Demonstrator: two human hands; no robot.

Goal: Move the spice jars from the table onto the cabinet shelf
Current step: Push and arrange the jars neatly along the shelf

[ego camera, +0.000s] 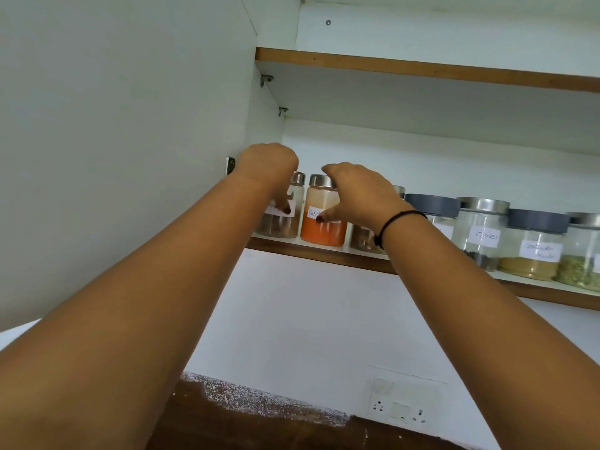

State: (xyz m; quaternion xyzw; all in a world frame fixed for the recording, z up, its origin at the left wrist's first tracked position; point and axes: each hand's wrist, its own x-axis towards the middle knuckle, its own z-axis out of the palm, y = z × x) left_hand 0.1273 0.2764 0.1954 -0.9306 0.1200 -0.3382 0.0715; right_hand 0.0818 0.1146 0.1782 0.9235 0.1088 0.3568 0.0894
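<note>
A row of glass spice jars stands on the lower cabinet shelf (pixel 311 250). My left hand (pixel 268 167) reaches up and grips the leftmost jar of brown spice (pixel 282 224), thumb on its white label. Beside it, my right hand (pixel 357 193) holds the jar of orange-red powder (pixel 321 230), fingers over its steel lid and thumb on the label. Both jars rest upright on the shelf. A brown-filled jar (pixel 362 238) sits partly hidden behind my right wrist.
Further right stand a grey-lidded jar (pixel 433 206), a cloves jar (pixel 482 235), a coriander jar (pixel 532 251) and a jar of green seeds (pixel 581 261). An upper shelf (pixel 422 68) hangs above. The open cabinet door (pixel 113 141) is on the left; a wall socket (pixel 397 409) lies below.
</note>
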